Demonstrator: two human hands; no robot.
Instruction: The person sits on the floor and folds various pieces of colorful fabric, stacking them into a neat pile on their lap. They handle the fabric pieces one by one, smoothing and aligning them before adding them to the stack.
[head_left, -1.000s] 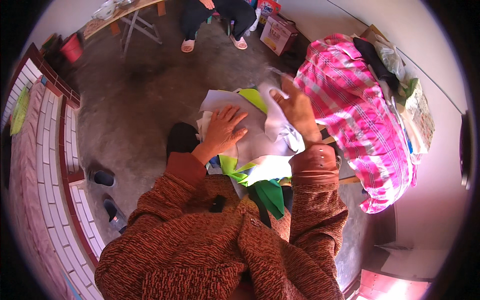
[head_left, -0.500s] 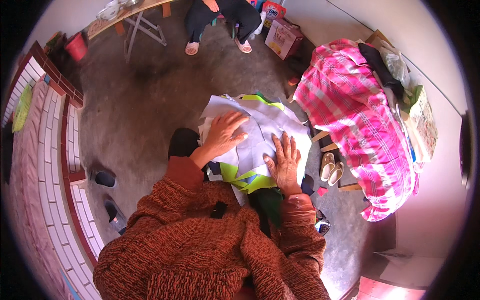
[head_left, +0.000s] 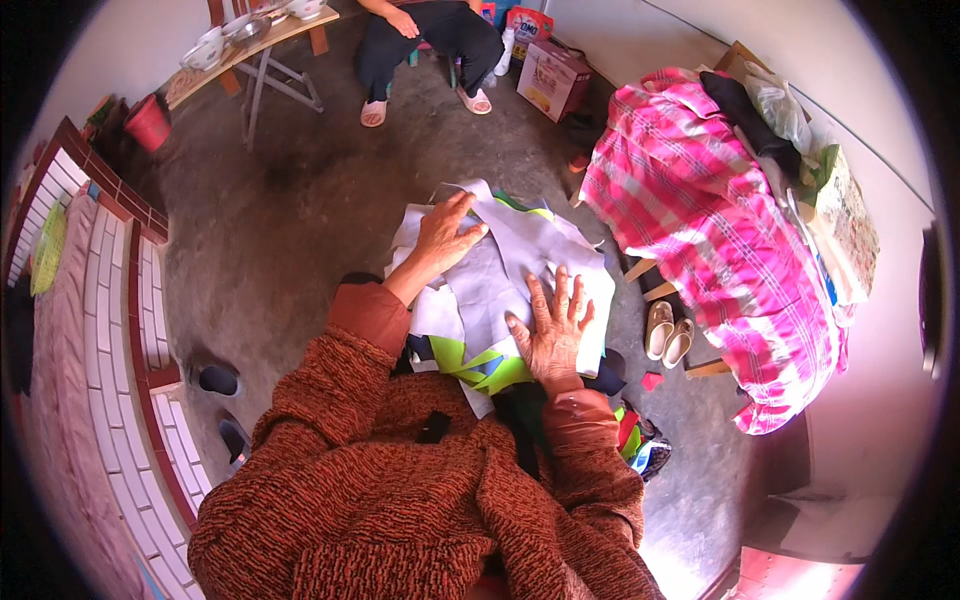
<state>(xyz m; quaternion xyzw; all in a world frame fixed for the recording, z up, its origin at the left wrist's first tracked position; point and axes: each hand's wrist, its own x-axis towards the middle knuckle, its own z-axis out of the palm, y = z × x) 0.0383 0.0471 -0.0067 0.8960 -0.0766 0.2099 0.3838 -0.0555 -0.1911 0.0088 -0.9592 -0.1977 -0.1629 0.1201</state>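
A loose stack of pale lavender-grey fabric pieces [head_left: 490,262] lies before me at lap height. Lime-green scraps [head_left: 480,367] and dark ones stick out from under its near edge, and a little green shows at the far edge. My left hand [head_left: 443,238] rests on the upper left of the stack, fingers stretched out and thumb apart. On the right side my right hand [head_left: 554,330] lies with its fingers spread over the top cloth. Neither hand grasps anything. What supports the stack is hidden beneath it.
A pink plaid cloth [head_left: 680,200] covers furniture at the right, with beige shoes [head_left: 668,335] beside it. Dark slippers [head_left: 217,379] lie at the left. Ahead sits another person [head_left: 425,45], near a carton [head_left: 553,80] and a table with bowls [head_left: 203,50]. Colourful scraps [head_left: 632,435] lie near my right forearm.
My left hand has shifted up and left, and the top pieces have slid apart, with one pale piece now showing at the near left. My right hand has moved slightly left, its fingers more spread.
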